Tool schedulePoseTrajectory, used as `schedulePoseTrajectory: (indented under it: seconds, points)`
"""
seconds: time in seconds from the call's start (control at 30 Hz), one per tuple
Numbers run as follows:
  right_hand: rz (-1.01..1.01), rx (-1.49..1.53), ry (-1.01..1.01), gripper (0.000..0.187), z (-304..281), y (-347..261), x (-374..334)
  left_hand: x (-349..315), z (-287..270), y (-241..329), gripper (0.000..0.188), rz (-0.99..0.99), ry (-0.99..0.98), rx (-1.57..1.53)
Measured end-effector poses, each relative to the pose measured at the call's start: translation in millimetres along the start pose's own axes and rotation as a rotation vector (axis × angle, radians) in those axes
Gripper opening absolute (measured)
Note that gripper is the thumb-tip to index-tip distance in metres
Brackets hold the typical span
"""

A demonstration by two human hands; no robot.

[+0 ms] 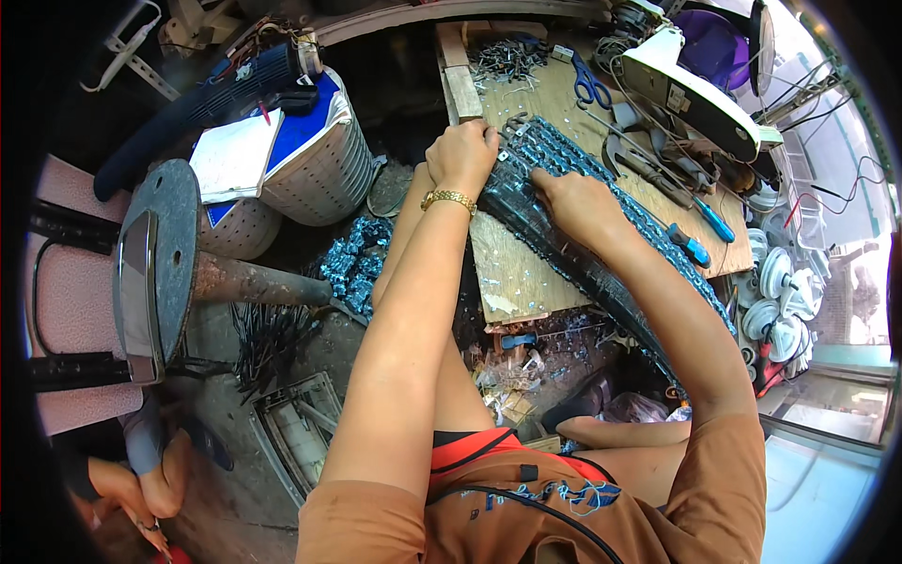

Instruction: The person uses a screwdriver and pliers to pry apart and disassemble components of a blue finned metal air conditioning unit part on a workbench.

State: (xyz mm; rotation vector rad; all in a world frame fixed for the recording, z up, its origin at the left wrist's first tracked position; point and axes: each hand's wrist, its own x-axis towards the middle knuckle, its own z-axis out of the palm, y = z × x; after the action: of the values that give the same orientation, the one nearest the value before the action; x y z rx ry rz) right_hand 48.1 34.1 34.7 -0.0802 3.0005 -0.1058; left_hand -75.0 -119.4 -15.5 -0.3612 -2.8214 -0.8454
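A long black casing [550,233] with rows of shiny blue, lumpy pieces [587,162] along it lies slantwise across a wooden board [512,273], its near end reaching past the edge toward my right arm. My left hand [462,155], with a gold bracelet at its wrist, is closed at the far left end of the casing. Farther along, my right hand [580,205] has its fingers curled down against the casing's black side. Whatever its fingertips pinch there is mostly hidden.
Blue-handled scissors [590,86], small metal bits [507,61], pliers and screwdrivers [712,218] lie on the board. A round metal stool [171,254] and a heap of blue scraps [357,263] are at left. White plastic parts [780,291] pile up at right. Another person's hand [141,512] shows lower left.
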Motion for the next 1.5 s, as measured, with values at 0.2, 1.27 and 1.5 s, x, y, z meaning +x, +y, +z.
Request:
schedulePoseTrajectory:
  seconds: [0.2,1.27,1.5]
  points:
    - [0.005,0.057,-0.025,0.024,-1,10,-5,0,1,2,0.032,-0.007,-0.003,-0.003]
    - [0.036,0.031,-0.045,0.022,8,38,-55,-2,1,3,0.031,-0.019,0.005,0.003]
    - [0.046,0.034,-0.029,0.022,7,45,-68,-3,1,4,0.031,-0.009,0.01,0.014]
